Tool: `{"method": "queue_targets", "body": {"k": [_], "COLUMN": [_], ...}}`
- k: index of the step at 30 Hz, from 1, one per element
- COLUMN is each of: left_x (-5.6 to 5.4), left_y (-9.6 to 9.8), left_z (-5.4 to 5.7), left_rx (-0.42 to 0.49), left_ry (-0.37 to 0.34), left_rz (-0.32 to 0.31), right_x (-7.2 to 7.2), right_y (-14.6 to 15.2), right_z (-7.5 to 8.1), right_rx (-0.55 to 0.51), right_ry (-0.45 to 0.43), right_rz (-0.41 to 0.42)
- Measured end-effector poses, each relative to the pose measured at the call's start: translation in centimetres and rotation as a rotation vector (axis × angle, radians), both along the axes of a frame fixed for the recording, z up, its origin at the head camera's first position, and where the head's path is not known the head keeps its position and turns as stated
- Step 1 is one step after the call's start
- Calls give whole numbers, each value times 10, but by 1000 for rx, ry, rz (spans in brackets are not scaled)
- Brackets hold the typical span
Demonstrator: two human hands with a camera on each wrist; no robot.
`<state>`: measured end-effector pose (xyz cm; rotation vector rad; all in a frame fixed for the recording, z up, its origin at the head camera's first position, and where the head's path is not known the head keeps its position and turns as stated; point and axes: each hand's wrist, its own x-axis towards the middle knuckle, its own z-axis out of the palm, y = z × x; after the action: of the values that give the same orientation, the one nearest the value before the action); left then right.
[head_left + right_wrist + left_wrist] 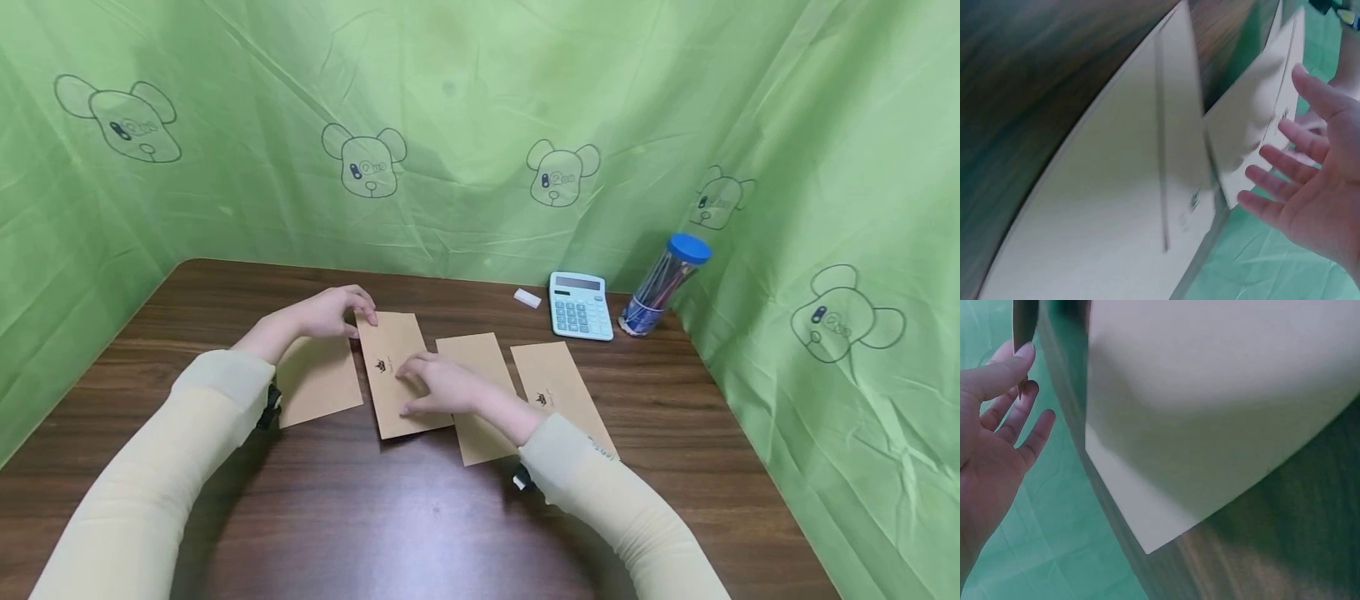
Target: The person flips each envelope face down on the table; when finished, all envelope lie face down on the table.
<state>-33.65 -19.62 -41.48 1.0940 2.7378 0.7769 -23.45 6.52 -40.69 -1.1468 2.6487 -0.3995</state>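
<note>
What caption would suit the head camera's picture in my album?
Left hand pinching a crown-printed envelope, right hand over it, three more envelopes alongside on the dark table.

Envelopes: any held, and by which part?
Left hand pinches the second envelope from the left by its far-left corner; right hand holds nothing.

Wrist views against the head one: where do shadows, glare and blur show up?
Head view: bright and mostly sharp, with pale glare on the table; left wrist: dimmer, a broad soft shadow crossing an envelope; right wrist: finger-like shadows on the envelope by the right hand, and the wood grain smeared at upper left.
</note>
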Motion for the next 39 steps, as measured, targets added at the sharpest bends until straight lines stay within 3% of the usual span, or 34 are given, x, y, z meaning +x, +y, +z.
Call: {"method": "queue_targets", "body": {"k": [7, 15, 21, 29, 35, 39], "left_x": [1, -3, -5, -3, -6, -7], "left_y": [1, 1, 2, 6, 7, 8], "left_z": [13, 21, 27, 38, 48, 55], "left_rx": [31, 44, 85, 135, 182, 200], "left_ry": [-10, 18, 10, 91, 127, 139], "left_rz": [-11, 5, 41, 84, 113, 132], "right_x": [13, 16, 13, 7, 8, 9], "right_y": [-16, -18, -13, -9, -3, 1], "right_z": [9, 16, 20, 32, 41, 42], "right_rx": [-59, -114, -178, -292, -414, -475], "right_ry": [-42, -127, -168, -224, -302, -284], "right_rz": [-119, -217, -181, -127, -189, -225]}}
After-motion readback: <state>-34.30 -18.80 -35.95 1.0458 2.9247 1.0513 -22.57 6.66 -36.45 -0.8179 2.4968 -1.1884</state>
